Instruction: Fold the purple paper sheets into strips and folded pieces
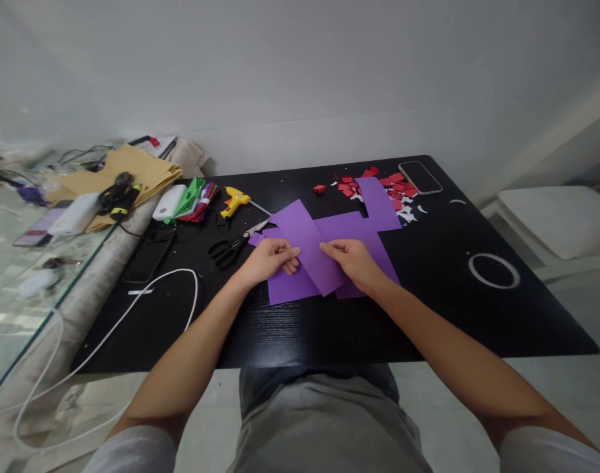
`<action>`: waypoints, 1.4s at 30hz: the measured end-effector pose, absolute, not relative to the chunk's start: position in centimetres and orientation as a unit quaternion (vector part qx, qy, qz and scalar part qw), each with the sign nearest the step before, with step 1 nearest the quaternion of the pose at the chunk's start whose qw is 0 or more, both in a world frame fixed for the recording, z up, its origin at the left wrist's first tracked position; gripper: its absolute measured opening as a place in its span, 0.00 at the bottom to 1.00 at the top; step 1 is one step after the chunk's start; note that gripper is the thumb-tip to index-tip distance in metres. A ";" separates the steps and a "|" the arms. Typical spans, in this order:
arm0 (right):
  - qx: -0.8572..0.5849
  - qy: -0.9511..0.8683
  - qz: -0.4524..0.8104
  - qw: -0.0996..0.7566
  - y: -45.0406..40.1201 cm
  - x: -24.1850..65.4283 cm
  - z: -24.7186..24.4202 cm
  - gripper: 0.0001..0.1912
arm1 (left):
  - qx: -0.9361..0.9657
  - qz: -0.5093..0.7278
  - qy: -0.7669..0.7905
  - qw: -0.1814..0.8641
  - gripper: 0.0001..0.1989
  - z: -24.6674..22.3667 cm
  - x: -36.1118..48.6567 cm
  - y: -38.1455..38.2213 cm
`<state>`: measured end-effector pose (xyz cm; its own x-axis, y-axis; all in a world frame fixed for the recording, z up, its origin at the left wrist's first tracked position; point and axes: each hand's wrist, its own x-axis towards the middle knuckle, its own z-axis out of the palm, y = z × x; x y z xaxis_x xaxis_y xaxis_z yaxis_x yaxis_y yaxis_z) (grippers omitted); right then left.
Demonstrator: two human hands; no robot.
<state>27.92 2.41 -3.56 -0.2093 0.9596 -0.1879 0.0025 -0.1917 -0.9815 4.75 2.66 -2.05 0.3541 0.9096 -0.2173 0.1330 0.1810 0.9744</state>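
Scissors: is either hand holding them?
No, the left hand and right hand hold purple paper, while the scissors lie on the table.

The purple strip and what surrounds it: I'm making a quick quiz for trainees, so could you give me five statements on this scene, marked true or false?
1. The left hand and the right hand both touch the purple strip. True.
2. The scissors lie to the right of both hands. False: the scissors lie to the left, blades pointing toward the purple paper.
3. The glue gun is yellow. True.
4. The white ring rests on the red scraps. False: the white ring lies apart from them, nearer the table's right edge.
5. A phone lies between the hands. False: the purple strip is there.
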 end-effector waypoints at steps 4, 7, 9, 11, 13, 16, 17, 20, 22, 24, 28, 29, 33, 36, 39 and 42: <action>-0.491 -0.489 0.594 0.408 2.3 27.8 -3.5 0.24 | 0.550 0.322 0.469 0.611 0.19 -2.2 4.9 2.7; -0.495 -0.491 0.592 0.404 2.2 27.9 -3.2 0.26 | 0.549 0.328 0.473 0.606 0.18 -2.2 4.9 2.7; -0.494 -0.495 0.595 0.397 2.2 28.0 -3.1 0.28 | 0.547 0.336 0.476 0.601 0.18 -2.2 4.8 2.7; -0.484 -0.502 0.597 0.396 2.4 28.0 -3.2 0.28 | 0.548 0.344 0.475 0.597 0.18 -2.1 4.6 2.8; -0.480 -0.506 0.591 0.405 2.5 28.0 -3.3 0.27 | 0.551 0.346 0.473 0.594 0.18 -2.0 4.5 2.8; -0.489 -0.509 0.572 0.418 2.5 27.9 -3.3 0.26 | 0.555 0.347 0.472 0.591 0.17 -1.9 4.5 2.9; -0.491 -0.509 0.568 0.421 2.4 27.9 -3.3 0.26 | 0.555 0.349 0.471 0.590 0.17 -1.9 4.5 2.9; -0.487 -0.506 0.577 0.416 2.4 27.9 -3.2 0.26 | 0.554 0.358 0.468 0.588 0.17 -1.9 4.4 2.9; -0.481 -0.505 0.591 0.406 2.4 28.0 -3.1 0.27 | 0.555 0.366 0.469 0.581 0.17 -1.9 4.2 3.0; -0.472 -0.507 0.601 0.398 2.5 28.1 -3.1 0.26 | 0.557 0.373 0.473 0.572 0.17 -1.9 4.1 3.1; -0.479 -0.500 0.595 0.409 2.7 28.1 -3.3 0.24 | 0.558 0.386 0.473 0.562 0.18 -2.0 4.2 3.1; -0.484 -0.498 0.589 0.414 2.7 28.1 -3.3 0.24 | 0.558 0.389 0.472 0.561 0.18 -2.0 4.2 3.1; -0.486 -0.499 0.581 0.421 2.6 28.0 -3.2 0.24 | 0.560 0.399 0.469 0.555 0.19 -2.1 4.3 3.1; -0.480 -0.503 0.592 0.408 2.6 28.2 -3.0 0.26 | 0.561 0.406 0.474 0.543 0.20 -2.0 4.2 3.1; -0.475 -0.495 0.611 0.395 2.7 28.5 -3.0 0.26 | 0.560 0.422 0.478 0.529 0.21 -2.0 4.1 3.2; -0.469 -0.487 0.612 0.410 2.9 28.4 -3.0 0.24 | 0.560 0.431 0.482 0.519 0.22 -1.9 4.2 3.2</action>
